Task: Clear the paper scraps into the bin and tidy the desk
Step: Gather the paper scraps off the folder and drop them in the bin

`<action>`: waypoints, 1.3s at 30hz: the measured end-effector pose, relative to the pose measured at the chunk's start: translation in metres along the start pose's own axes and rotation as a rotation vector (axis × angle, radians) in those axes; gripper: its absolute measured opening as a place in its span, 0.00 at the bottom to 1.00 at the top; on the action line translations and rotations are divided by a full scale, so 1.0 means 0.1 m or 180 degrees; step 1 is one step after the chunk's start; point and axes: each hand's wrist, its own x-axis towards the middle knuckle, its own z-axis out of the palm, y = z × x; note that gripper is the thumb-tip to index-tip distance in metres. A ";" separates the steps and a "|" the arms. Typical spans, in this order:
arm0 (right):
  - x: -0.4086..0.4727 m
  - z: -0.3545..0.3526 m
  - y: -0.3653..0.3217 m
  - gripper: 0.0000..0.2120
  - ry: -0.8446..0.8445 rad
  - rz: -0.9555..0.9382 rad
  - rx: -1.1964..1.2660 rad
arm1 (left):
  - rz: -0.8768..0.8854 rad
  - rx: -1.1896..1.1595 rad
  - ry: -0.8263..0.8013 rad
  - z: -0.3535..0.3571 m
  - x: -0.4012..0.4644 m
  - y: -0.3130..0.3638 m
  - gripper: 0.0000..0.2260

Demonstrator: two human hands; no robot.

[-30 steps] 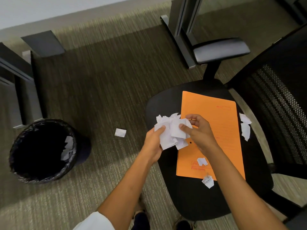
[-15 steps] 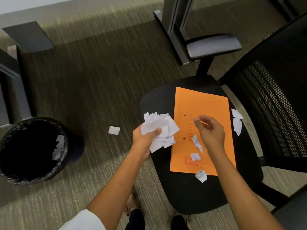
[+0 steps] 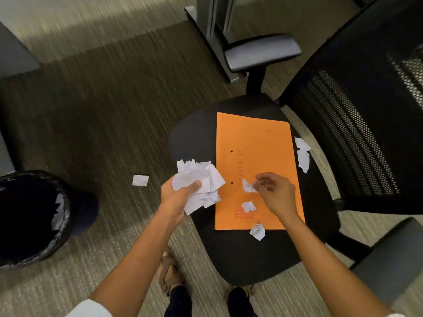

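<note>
My left hand (image 3: pixel 177 197) grips a bunch of white paper scraps (image 3: pixel 198 181) just left of the chair seat's edge. My right hand (image 3: pixel 275 193) hovers over an orange folder (image 3: pixel 256 143) lying on the black chair seat (image 3: pixel 194 138), its fingertips pinching a small scrap (image 3: pixel 248 186). Another scrap (image 3: pixel 249 206) lies on the folder, one (image 3: pixel 258 232) sits at its near edge, and two torn pieces (image 3: pixel 302 154) rest to its right. A single scrap (image 3: pixel 140 180) lies on the carpet. The black bin (image 3: pixel 34 216) stands at the left with scraps inside.
The chair's mesh back (image 3: pixel 357 124) and armrests (image 3: pixel 263 52) rise at the right and behind. A grey desk leg (image 3: pixel 212 30) stands beyond the chair. My feet (image 3: pixel 174 275) are on the carpet below the seat.
My right hand let go of the bunch and moved right and down over the folder, closing its fingertips on a small scrap. My left hand kept the bunch and drifted slightly left.
</note>
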 end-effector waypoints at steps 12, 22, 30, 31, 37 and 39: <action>-0.54 0.15 0.25 0.11 -0.0713 -0.0083 -0.0534 | -0.0115 0.0076 -0.0091 0.11 -0.13 -0.15 0.16; -1.18 -0.03 0.59 0.09 -0.0804 0.0150 -0.0545 | -0.0222 0.0034 -0.0087 0.12 -0.24 -0.29 0.17; -0.84 0.03 0.42 0.07 -0.0662 -0.0106 -0.0548 | -0.0115 0.0131 -0.0186 0.20 -0.22 -0.25 0.17; -0.78 -0.04 0.40 0.06 -0.0570 -0.0023 -0.0418 | -0.0122 0.0141 -0.0197 0.21 -0.23 -0.25 0.18; -0.14 -0.71 0.45 0.10 0.0464 0.0524 0.0518 | -0.0072 0.0185 -0.0297 0.30 -0.28 -0.24 0.19; 0.14 -0.89 0.47 0.09 0.0728 0.0636 0.0668 | -0.0061 0.0211 -0.0328 0.34 -0.29 -0.23 0.18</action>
